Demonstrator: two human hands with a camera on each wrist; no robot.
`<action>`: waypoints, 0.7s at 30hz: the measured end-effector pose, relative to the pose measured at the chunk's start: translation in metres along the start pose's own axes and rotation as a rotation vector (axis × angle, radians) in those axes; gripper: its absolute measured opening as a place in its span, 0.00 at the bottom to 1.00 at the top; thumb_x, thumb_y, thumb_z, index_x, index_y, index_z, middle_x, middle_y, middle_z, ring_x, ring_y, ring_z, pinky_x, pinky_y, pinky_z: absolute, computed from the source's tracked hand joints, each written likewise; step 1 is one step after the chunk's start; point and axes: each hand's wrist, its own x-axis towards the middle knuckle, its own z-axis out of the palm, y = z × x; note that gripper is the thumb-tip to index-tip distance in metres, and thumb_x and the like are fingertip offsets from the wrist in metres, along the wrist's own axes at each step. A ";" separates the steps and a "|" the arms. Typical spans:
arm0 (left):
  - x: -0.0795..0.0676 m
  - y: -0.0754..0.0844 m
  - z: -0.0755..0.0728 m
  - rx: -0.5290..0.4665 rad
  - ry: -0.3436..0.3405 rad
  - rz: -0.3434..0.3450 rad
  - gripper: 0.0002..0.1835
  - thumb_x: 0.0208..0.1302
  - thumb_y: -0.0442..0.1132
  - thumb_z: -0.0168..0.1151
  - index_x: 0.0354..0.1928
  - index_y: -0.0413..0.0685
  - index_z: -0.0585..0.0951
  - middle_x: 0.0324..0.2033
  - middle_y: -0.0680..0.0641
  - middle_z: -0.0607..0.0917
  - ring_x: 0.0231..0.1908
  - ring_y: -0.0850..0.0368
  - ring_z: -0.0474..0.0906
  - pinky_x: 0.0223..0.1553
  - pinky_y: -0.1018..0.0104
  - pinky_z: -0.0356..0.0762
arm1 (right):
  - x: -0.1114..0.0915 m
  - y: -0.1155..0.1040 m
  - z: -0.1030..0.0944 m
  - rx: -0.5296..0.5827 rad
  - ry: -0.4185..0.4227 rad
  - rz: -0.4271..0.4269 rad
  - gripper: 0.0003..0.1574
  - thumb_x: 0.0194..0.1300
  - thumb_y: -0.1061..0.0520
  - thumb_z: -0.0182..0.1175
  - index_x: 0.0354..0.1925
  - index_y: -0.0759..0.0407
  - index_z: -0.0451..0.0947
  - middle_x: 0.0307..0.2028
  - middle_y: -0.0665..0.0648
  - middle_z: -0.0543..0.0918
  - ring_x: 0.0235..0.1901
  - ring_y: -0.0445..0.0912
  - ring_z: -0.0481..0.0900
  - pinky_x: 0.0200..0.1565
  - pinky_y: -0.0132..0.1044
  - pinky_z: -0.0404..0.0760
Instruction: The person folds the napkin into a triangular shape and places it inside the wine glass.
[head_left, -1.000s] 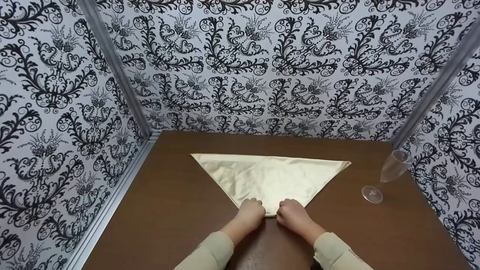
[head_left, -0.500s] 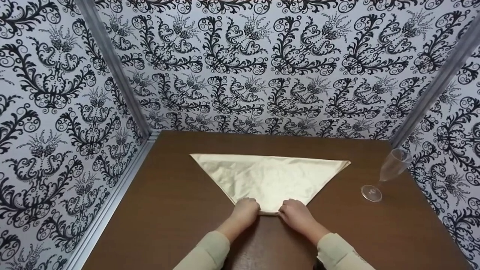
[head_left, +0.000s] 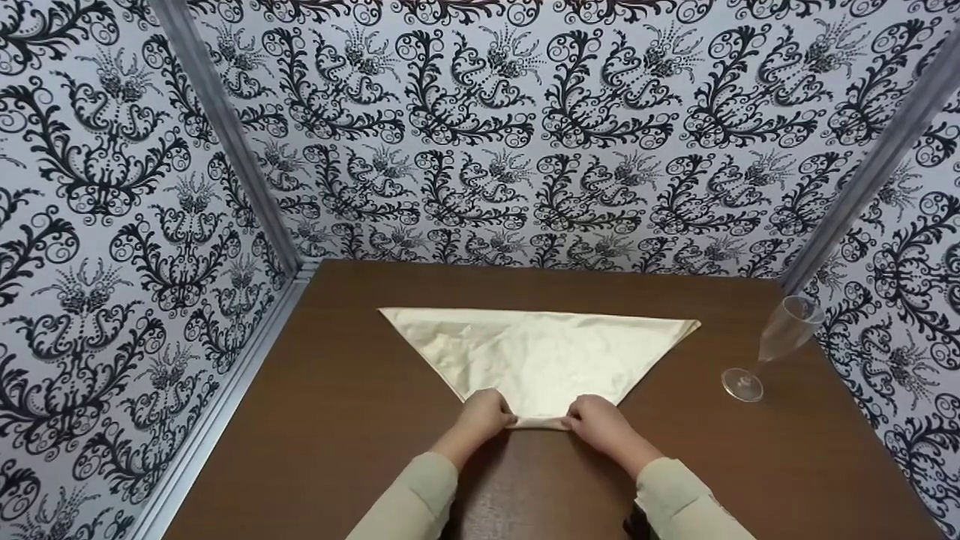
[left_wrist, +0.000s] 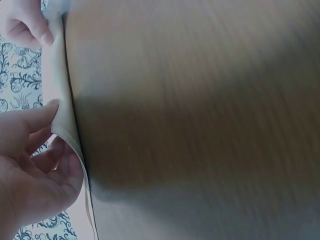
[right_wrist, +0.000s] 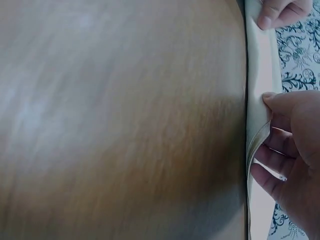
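A shiny cream cloth napkin (head_left: 547,360) lies on the brown table, its long straight edge at the back and its narrow near edge folded over. My left hand (head_left: 484,416) pinches the left end of that folded edge. At the other end, my right hand (head_left: 598,424) pinches the fold too. In the left wrist view, the left thumb lies on the rolled strip of the napkin (left_wrist: 61,75) and the other fingers curl beneath it. The right wrist view has the right hand (right_wrist: 295,150) with its thumb on the fold, fingers curled behind the hem.
A clear stemmed glass (head_left: 784,337) stands on the table (head_left: 337,435) to the right of the napkin. Patterned black-and-white walls (head_left: 480,135) with grey metal posts (head_left: 225,127) border the table at the back and both sides.
Both hands have moved apart along the near edge, the left one leftward and the right one rightward. More of the folded strip shows between them. The glass has stayed in place.
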 end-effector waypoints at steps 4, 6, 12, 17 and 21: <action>0.002 -0.001 -0.002 -0.036 0.012 -0.048 0.12 0.50 0.39 0.75 0.14 0.46 0.84 0.13 0.55 0.80 0.16 0.63 0.67 0.23 0.66 0.73 | 0.004 0.003 -0.001 0.087 -0.056 0.068 0.17 0.64 0.57 0.65 0.18 0.54 0.77 0.17 0.47 0.73 0.18 0.41 0.67 0.24 0.38 0.69; 0.004 -0.001 -0.003 -0.040 0.020 -0.065 0.14 0.49 0.39 0.76 0.12 0.46 0.83 0.11 0.56 0.78 0.15 0.62 0.65 0.23 0.65 0.73 | 0.006 0.003 -0.002 0.114 -0.069 0.091 0.20 0.64 0.57 0.65 0.16 0.54 0.74 0.15 0.46 0.70 0.16 0.40 0.64 0.23 0.37 0.66; 0.010 0.000 -0.004 0.001 0.020 -0.117 0.15 0.45 0.42 0.77 0.10 0.47 0.82 0.10 0.55 0.77 0.16 0.60 0.68 0.26 0.63 0.76 | 0.008 0.003 -0.003 0.122 -0.065 0.108 0.24 0.63 0.57 0.66 0.14 0.54 0.69 0.12 0.45 0.65 0.14 0.40 0.60 0.21 0.34 0.62; 0.013 0.002 -0.005 0.024 -0.009 -0.160 0.16 0.44 0.44 0.79 0.11 0.47 0.82 0.11 0.54 0.78 0.16 0.59 0.69 0.28 0.63 0.78 | 0.010 0.003 -0.004 0.116 -0.063 0.114 0.25 0.62 0.56 0.67 0.13 0.54 0.67 0.11 0.45 0.64 0.14 0.40 0.60 0.21 0.34 0.61; 0.013 0.005 -0.009 -0.010 -0.051 -0.206 0.15 0.44 0.41 0.79 0.13 0.46 0.82 0.11 0.54 0.78 0.16 0.58 0.69 0.28 0.62 0.78 | 0.011 0.004 -0.005 0.140 -0.064 0.110 0.27 0.62 0.56 0.66 0.13 0.52 0.65 0.11 0.45 0.61 0.13 0.40 0.57 0.21 0.33 0.60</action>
